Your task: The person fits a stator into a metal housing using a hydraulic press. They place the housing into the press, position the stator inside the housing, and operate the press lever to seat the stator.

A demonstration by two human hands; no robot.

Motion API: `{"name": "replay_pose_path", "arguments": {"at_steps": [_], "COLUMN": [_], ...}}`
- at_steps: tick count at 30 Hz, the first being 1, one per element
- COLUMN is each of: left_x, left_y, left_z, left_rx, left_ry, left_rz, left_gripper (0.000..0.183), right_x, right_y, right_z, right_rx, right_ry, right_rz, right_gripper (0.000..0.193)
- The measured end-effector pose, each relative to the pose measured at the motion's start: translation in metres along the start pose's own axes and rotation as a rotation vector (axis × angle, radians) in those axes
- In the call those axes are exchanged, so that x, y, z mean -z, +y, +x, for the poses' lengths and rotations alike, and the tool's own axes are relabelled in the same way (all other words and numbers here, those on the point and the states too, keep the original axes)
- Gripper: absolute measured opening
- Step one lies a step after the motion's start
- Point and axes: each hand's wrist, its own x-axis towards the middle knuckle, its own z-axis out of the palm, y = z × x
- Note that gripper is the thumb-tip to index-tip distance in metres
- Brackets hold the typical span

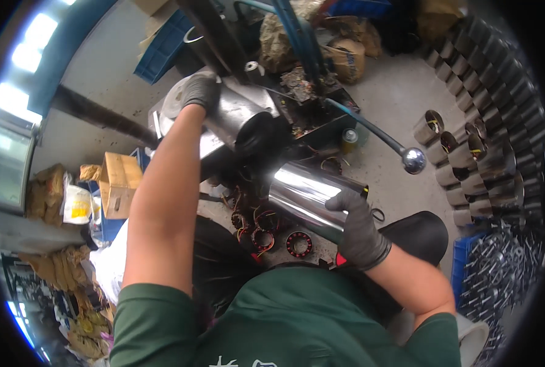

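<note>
My right hand [363, 231], in a dark grey glove, grips a polished metal cylinder [306, 199]; its thumb lies along the side and the other fingers are mostly hidden behind. The cylinder is tilted above the floor. Coloured wire shows at its right end. My left hand [201, 92], gloved alike, is stretched forward and closed over the far end of a duller metal cylinder [234, 116]. That one lies tilted at the metal plate [211, 147] of a machine, its dark open end toward me. Its fingertips are partly hidden.
Ring-shaped wound cores [298, 243] with wires lie on the floor between my legs. A lever with a shiny ball knob [413, 160] juts out at the right. Stacked metal cylinders [474, 147] line the right side, above a blue crate [462, 263] beside many metal shafts. A cardboard box [119, 183] stands left.
</note>
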Motion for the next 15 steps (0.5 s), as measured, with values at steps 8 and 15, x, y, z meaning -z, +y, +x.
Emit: {"name": "replay_pose_path", "arguments": {"at_steps": [8,15], "left_x": [-0.041,-0.025], "left_y": [-0.063,-0.012], "left_z": [0.033,0.036], "left_rx": [-0.169,0.137], "left_ry": [0.128,0.004], "left_rz": [0.204,-0.133], "left_gripper": [0.035,0.046], "right_x": [0.212,0.414], "right_y": [-0.076,0.067], "right_z": [0.081,0.117], "right_rx": [-0.417,-0.213], "right_ry": [0.384,0.749], "right_rz": [-0.184,-0.889], "right_gripper": [0.030,0.019]}}
